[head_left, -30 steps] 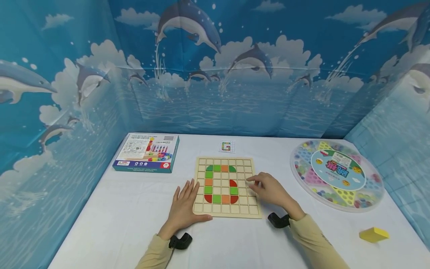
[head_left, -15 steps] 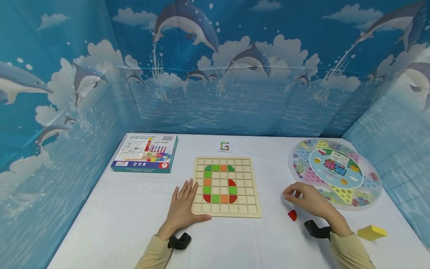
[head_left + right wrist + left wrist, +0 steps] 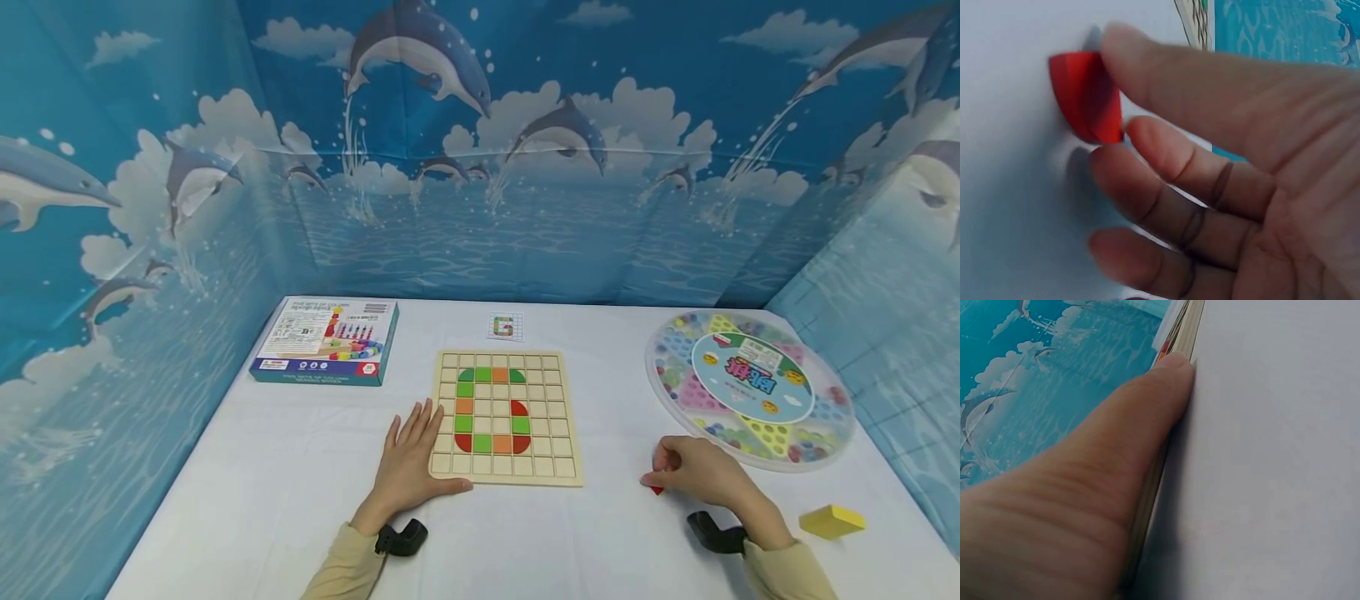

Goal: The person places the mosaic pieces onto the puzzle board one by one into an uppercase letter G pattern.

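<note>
My left hand (image 3: pixel 408 462) lies spread at the near left corner of a wooden grid board (image 3: pixel 551 427), fingers straight along its left side. In the left wrist view the thumb (image 3: pixel 1147 400) runs along the board's near edge. Green, orange and red pieces (image 3: pixel 502 444) sit in the board's cells in a G-like shape. Right of the board, my right hand (image 3: pixel 701 471) pinches a red quarter-round block (image 3: pixel 1085 94) between thumb and fingertips, low over the white cloth. Most of the block is hidden under the hand in the head view.
Behind the board lies a small pattern card (image 3: pixel 506 326) showing a G. A flat toy box (image 3: pixel 326 342) is at the back left. A round Chinese checkers set (image 3: pixel 753 379) lies at the right, behind my right hand. A yellow block (image 3: pixel 832 522) stands at the front right.
My right hand has moved from the board's right side out to the right, then down onto the red block, and now pinches it. The left hand stays in place.
</note>
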A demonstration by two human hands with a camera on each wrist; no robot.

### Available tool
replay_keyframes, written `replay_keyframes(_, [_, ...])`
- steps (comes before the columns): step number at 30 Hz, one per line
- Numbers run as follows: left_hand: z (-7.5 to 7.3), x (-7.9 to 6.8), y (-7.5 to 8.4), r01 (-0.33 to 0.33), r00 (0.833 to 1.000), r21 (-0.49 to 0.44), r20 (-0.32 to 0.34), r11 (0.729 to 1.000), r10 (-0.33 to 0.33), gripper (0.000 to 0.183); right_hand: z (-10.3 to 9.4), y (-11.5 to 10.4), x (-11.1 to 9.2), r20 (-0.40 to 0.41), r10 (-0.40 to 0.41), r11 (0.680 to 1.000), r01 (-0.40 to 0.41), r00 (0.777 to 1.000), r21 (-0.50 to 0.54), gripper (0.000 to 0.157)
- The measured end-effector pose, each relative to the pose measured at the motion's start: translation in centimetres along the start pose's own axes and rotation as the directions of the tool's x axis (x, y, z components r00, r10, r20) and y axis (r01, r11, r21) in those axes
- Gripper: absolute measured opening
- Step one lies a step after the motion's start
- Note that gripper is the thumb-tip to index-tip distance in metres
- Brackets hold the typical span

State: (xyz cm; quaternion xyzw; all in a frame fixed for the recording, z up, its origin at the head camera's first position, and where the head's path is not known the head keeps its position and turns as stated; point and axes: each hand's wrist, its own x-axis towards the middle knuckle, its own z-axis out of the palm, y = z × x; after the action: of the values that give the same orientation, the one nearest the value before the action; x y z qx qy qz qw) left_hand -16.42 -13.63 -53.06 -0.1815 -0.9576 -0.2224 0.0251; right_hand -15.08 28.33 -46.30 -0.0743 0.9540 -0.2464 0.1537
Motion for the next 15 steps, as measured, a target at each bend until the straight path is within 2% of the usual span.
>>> replay_keyframes(7, [-0.2, 0.0, 0.1, 0.002, 1.0, 0.002, 0.004, 1.0, -0.002, 0.117, 0.4, -0.5, 0.3, -0.047, -0.059, 0.997, 0.061, 0.997, 0.043, 0.021])
replay_keyframes(10, [-0.2, 0.0, 0.1, -0.002, 1.0, 0.003, 0.004, 1.0, 0.002, 0.117, 0.3, -0.8, 0.3, -0.069, -0.015, 1.0, 0.015, 0.997, 0.003, 0.026])
replay_keyframes(15, [-0.1, 0.0, 0.0, 0.0, 1.0, 0.006, 0.005, 1.0, 0.0, 0.116, -0.1, -1.1, -0.2, -0.08, 0.112, 0.99, -0.118, 0.99, -0.076, 0.041])
